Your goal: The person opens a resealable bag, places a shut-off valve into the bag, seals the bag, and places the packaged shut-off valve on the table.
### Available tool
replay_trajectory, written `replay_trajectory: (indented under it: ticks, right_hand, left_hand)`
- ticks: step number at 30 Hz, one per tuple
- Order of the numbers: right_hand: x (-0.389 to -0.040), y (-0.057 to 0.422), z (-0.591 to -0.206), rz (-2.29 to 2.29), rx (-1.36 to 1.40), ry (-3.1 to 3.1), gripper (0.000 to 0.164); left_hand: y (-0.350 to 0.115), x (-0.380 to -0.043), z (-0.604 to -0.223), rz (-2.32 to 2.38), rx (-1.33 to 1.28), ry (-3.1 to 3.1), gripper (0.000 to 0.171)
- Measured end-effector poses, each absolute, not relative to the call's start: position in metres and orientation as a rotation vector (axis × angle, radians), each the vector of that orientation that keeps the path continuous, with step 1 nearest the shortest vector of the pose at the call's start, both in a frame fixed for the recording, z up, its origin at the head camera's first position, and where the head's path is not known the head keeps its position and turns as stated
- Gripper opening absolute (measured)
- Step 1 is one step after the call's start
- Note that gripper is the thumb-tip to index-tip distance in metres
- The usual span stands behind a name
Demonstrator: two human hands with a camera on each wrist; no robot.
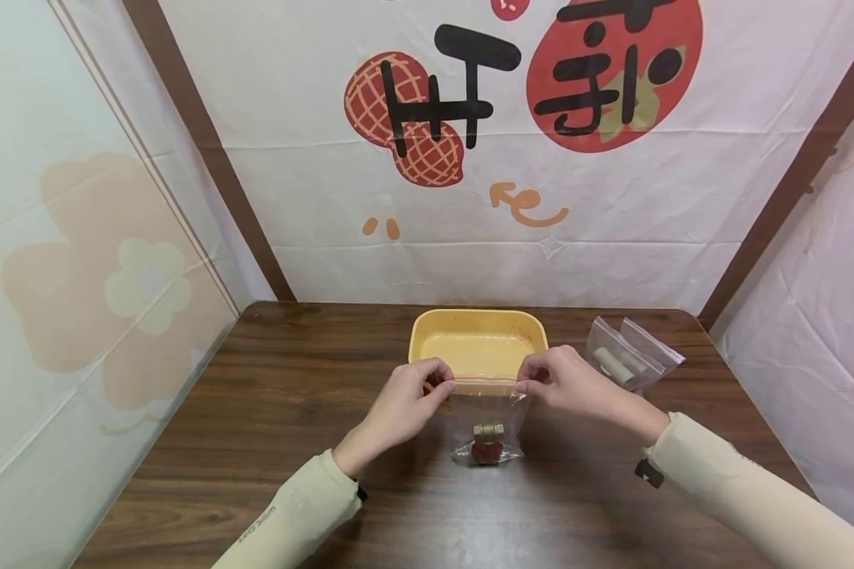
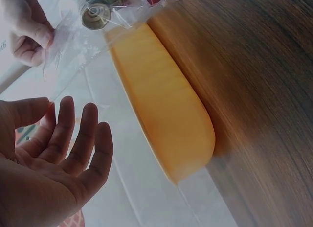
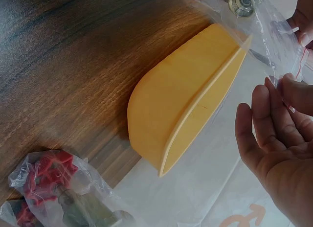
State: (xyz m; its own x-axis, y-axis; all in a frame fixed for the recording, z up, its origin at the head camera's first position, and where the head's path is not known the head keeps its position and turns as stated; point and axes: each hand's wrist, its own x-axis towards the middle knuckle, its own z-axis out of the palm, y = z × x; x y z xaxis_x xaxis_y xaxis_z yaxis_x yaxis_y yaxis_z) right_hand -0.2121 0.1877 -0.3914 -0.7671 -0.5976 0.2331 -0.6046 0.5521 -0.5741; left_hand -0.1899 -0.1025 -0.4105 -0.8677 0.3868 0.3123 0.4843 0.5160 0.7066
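Observation:
A clear zip bag hangs between my two hands, its red-lined top edge stretched level. Inside, at its bottom, lies a brass valve with a red handle. My left hand pinches the left top corner between thumb and forefinger; its other fingers are spread loosely in the left wrist view. At the opposite corner, my right hand pinches the edge with thumb and fingertips. Just behind the bag sits a yellow plastic bin, partly hidden by the bag and hands.
Two more clear bags stand at the back right of the brown wooden table; valves with red handwheels show through the plastic in the right wrist view. A printed white cloth hangs behind the table.

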Motion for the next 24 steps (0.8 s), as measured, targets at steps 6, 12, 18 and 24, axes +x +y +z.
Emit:
replay_trajectory:
  ticks: [6,12,18,24]
  right_hand:
    - [-0.2125,0.1904,-0.3914,0.991,1.046,-2.773,0.015]
    - [-0.2123,0.1946,-0.3914,0.983,1.016,-2.774,0.015]
    - [-0.2096,0.1959,-0.3929,1.023,1.021,-2.72,0.014]
    - [-0.2119,0.1899,-0.3926,1.047,1.054,-2.755,0.009]
  left_hand:
    - [-0.1037,-0.1901,-0.4111,-1.284,-0.761,-2.637,0.011]
    - [-0.1051,-0.1898,-0.4112,-1.285,-0.774,-2.616,0.012]
    - [-0.1047,-0.1894,-0.4123,-1.288,-0.769,-2.617,0.012]
    - [-0.1032,-0.1886,-0.4118,-1.278,-0.78,-2.615,0.012]
